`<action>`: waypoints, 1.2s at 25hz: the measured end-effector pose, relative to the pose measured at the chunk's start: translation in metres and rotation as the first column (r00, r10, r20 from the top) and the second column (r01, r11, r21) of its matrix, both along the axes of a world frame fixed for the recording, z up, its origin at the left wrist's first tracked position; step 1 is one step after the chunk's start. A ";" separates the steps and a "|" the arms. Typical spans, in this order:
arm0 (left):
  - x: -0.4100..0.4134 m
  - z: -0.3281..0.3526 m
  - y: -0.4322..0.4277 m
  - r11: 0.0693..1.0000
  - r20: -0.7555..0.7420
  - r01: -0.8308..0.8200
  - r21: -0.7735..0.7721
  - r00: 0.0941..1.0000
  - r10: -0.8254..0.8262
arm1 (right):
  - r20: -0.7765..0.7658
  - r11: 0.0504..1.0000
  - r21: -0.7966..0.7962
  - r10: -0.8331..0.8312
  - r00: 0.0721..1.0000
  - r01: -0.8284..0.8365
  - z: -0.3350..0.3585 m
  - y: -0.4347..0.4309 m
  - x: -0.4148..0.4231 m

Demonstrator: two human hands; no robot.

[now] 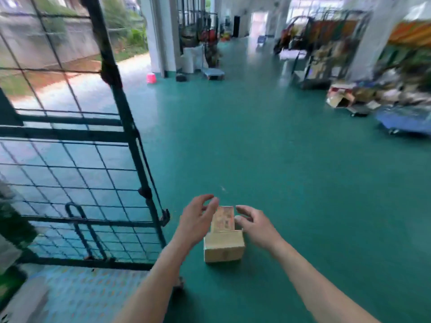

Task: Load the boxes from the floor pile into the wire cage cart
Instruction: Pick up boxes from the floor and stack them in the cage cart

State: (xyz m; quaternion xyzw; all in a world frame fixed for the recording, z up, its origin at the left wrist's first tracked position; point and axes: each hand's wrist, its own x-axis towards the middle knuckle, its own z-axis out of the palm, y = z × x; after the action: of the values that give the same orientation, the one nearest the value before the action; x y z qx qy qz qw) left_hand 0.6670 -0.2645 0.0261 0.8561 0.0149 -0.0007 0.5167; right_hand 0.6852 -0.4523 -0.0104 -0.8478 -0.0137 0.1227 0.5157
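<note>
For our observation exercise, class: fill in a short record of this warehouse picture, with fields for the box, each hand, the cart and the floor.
box: small cardboard box, label on top, between the hands
left hand: left hand open, fingers loosely curved, at the box's left side; contact unclear
right hand: right hand open, at the box's right side; contact unclear
cart: wire cage cart, left of the box
floor: green floor

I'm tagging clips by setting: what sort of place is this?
Probably a warehouse or loading bay: a wire cage cart on a green floor, a flat trolley parked beyond, and heaped cartons.
</note>
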 end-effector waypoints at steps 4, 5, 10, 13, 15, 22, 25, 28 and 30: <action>0.033 0.007 -0.111 0.975 0.016 0.223 -0.002 0.975 -0.223 | -0.038 0.955 0.114 -0.272 0.961 0.275 0.002 -0.117 -0.017; 0.038 0.011 -0.138 0.962 0.019 0.273 -0.009 0.962 -0.273 | -0.051 0.930 0.141 -0.336 0.940 0.340 0.003 -0.143 -0.026; 0.051 0.022 -0.261 0.838 0.005 0.535 -0.107 0.843 -0.538 | -0.109 0.750 0.237 -0.611 0.784 0.618 0.002 -0.243 -0.071; 0.054 0.012 -0.316 0.729 -0.031 0.659 -0.185 0.738 -0.674 | -0.103 0.614 0.249 -0.752 0.651 0.749 -0.002 -0.280 -0.096; 0.055 0.006 -0.347 0.658 -0.070 0.718 -0.228 0.662 -0.746 | -0.114 0.517 0.248 -0.824 0.554 0.820 0.000 -0.295 -0.111; 0.042 0.013 -0.449 0.299 -0.033 0.918 -0.260 0.301 -0.953 | -0.111 0.144 0.242 -0.978 0.174 0.960 0.015 -0.326 -0.175; 0.027 0.018 -0.472 0.151 -0.021 0.954 -0.260 0.151 -0.988 | -0.121 -0.005 0.235 -0.992 0.024 0.972 0.011 -0.316 -0.201; 0.015 0.009 -0.485 0.050 -0.047 0.967 -0.249 0.040 -0.998 | -0.170 -0.134 0.210 -0.981 -0.099 0.968 0.000 -0.306 -0.218; 0.011 0.002 -0.495 0.019 -0.081 0.970 -0.244 -0.001 -0.997 | -0.169 -0.186 0.195 -0.973 -0.154 0.963 -0.007 -0.310 -0.220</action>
State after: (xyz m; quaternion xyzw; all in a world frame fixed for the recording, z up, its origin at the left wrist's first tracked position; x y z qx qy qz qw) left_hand 0.6782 -0.7598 0.0277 0.5831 -0.5273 -0.4608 0.4118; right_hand 0.4657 -0.7626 -0.0170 -0.4872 0.6087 -0.3324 0.5307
